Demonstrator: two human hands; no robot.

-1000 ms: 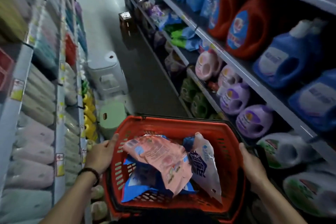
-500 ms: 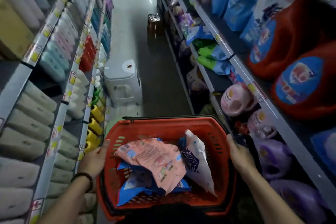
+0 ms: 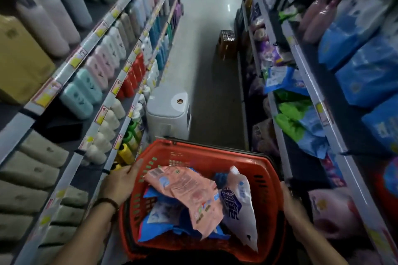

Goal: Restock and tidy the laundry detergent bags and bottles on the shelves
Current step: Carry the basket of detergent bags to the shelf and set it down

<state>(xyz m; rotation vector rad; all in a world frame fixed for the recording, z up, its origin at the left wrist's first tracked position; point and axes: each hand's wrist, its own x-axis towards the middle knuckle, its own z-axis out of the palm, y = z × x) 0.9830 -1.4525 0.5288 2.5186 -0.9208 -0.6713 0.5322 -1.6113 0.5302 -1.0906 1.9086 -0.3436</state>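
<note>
In the aisle between two runs of shelving, we are holding a red basket (image 3: 215, 149) low in front of us, and the detergent bags are lying loose inside it: a pink bag (image 3: 189, 196) is sprawling on top, a white bag (image 3: 239, 206) is leaning against the right wall, and blue bags (image 3: 159, 219) are showing underneath. Our left hand (image 3: 120, 183), with a dark bead bracelet (image 3: 107, 202) on the wrist, is gripping the basket's left rim, thumb reaching along the edge. Our right hand (image 3: 295, 208) is clasping the right rim, its fingers curling out of sight over the outer side. Just beyond the basket a pale grey stool (image 3: 168, 112) is standing on the floor. On the right, blue detergent bags (image 3: 366, 71) and green bags (image 3: 290, 114) are slumping on the shelves, with a pink jug (image 3: 331, 208) lying below. On the left, rows of bottles (image 3: 103, 60) are lining the shelves.
</note>
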